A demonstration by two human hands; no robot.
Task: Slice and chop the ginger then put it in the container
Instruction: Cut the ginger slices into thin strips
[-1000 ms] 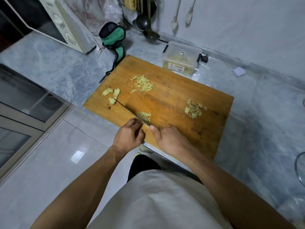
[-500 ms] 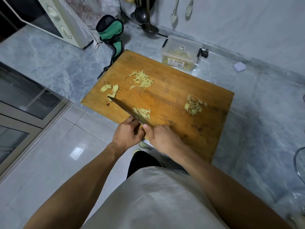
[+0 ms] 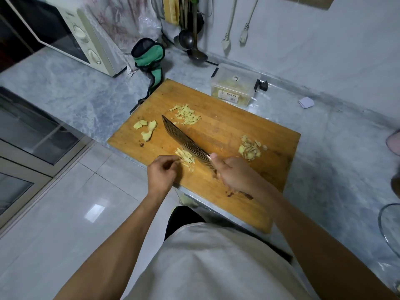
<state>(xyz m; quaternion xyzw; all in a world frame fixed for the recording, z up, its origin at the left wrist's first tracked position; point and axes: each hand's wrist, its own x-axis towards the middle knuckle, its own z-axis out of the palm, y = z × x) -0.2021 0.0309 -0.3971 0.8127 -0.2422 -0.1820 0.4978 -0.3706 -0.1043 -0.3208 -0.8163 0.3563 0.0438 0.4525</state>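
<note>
A wooden cutting board [image 3: 227, 131] lies on the grey marble counter. My right hand [image 3: 236, 174] grips the handle of a cleaver [image 3: 184, 141], whose broad blade is tilted flat-side up over the board. My left hand [image 3: 162, 174] has its fingertips pinched at a small pile of ginger strips [image 3: 185, 158] near the board's front edge. More shredded ginger [image 3: 187, 114] lies at the back, thick ginger slices [image 3: 147, 129] at the left, and thin slices [image 3: 250, 148] at the right. A clear plastic container [image 3: 233, 87] with ginger inside stands behind the board.
A cream microwave [image 3: 71, 35] stands at the back left. A green and black pouch [image 3: 149, 57] lies behind the board's left corner. Ladles [image 3: 190, 40] hang on the wall. A small white packet [image 3: 306, 102] lies at the right, and a glass rim [image 3: 387, 230] shows at the right edge.
The cleaver has lifted off the strips and swung to the right, its flat face now showing. My left hand has parted from the right and reached the small ginger pile.
</note>
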